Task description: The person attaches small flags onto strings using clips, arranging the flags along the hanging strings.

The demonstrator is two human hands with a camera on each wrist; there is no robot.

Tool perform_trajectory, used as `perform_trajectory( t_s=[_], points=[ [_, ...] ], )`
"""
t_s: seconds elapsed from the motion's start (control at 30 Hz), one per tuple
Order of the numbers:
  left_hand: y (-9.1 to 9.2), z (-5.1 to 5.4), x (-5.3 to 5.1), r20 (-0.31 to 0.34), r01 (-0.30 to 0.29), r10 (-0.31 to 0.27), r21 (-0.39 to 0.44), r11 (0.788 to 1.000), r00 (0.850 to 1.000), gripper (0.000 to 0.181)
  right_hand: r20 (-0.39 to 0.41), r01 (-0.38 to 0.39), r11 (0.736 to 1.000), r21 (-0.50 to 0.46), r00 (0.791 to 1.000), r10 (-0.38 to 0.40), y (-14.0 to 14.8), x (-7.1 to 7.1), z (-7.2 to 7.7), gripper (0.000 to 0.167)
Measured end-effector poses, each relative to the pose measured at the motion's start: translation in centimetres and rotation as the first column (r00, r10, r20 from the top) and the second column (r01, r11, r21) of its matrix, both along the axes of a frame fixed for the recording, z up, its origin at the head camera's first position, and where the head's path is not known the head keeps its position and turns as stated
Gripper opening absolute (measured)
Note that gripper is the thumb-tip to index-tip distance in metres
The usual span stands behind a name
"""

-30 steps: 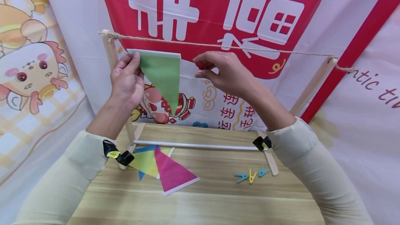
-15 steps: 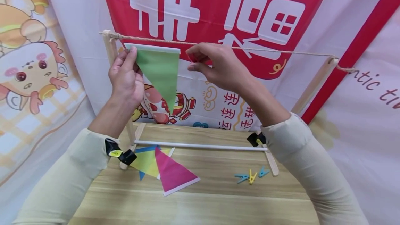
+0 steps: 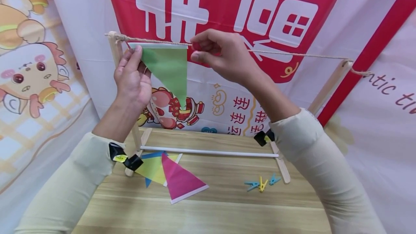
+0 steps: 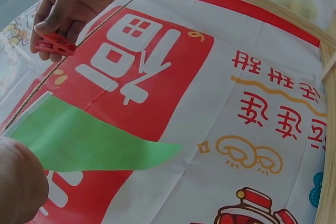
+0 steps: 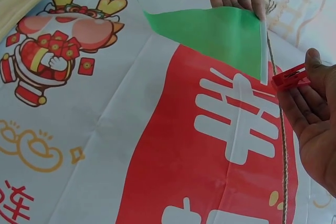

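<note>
The green flag [image 3: 167, 66] is held up right at the string [image 3: 279, 52], pinched by the left hand [image 3: 132, 78]; a red peg [image 5: 290, 78] is pinched by the right hand [image 3: 224, 55]; below, more flags [image 3: 180, 180] are spread on the worktop [image 3: 234, 214].

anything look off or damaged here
The printed cartoon creature at the head view's left edge is upside down, its body above its head. The green flag in the left hand looks undamaged; the pink flag lies askew over the yellow flag.
</note>
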State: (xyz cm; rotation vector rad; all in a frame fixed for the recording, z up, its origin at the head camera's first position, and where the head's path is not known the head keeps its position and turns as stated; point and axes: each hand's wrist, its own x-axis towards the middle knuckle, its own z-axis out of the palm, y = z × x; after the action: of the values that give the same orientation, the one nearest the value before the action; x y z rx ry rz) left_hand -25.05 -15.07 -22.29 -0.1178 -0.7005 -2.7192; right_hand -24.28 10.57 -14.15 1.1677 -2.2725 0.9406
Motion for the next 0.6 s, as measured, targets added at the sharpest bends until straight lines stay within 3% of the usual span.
perform_trajectory(
  t_s=[0.13,0.6],
  points=[
    [0.1,0.1,0.0,-0.008,0.0,0.0,0.011,1.0,1.0,0.02,0.048,0.02,0.999,-0.031,0.999,-0.019,-0.3,-0.1,0.7,0.035],
    [0.2,0.3,0.3,-0.03,0.048,-0.047,0.035,0.998,0.998,0.034,0.103,0.015,0.99,-0.141,0.995,-0.001,-1.4,-0.9,2.7,0.034]
  ],
)
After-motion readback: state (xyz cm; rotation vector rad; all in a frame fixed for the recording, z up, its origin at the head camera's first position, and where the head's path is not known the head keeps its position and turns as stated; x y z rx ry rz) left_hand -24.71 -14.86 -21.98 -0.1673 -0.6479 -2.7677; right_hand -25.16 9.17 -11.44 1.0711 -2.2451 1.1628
